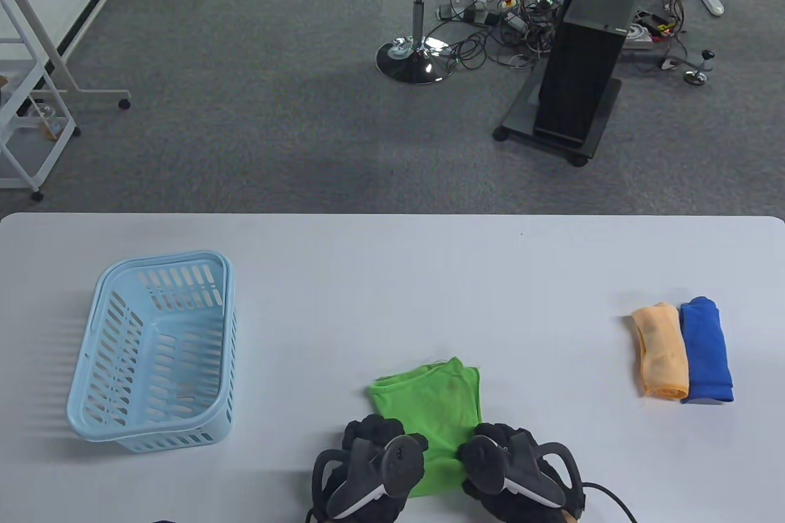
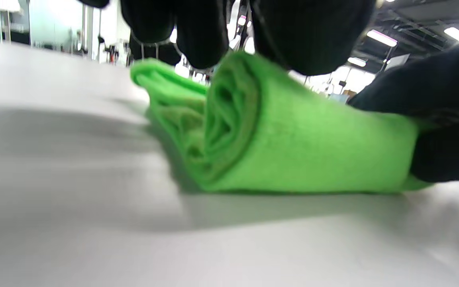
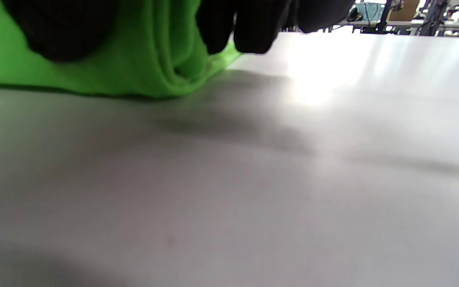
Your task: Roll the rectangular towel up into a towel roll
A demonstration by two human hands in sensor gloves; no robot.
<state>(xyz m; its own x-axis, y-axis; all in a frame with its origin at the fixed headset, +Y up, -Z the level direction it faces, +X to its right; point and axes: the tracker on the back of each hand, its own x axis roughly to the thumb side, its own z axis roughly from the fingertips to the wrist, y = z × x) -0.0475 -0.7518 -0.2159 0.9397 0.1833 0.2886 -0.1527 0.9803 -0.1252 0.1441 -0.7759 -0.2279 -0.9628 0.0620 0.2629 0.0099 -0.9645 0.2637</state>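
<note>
At the surface's (image 1: 392, 278) near edge, the green towel's (image 1: 429, 406) rolled end is hidden under both hands. Left hand (image 1: 368, 468) and right hand (image 1: 515, 468) are curled over it, fingers (image 2: 313, 36) pressed on top.

towel (image 1: 432, 409): bright green | left hand (image 1: 368, 468) glove: black | right hand (image 1: 518, 471) glove: black | basket (image 1: 153, 419): pale blue, slotted walls | rolled towels: orange (image 1: 661, 351), royal blue (image 1: 708, 351) | surface (image 1: 392, 278): plain white | carpet (image 1: 245, 87): speckled grey
</note>
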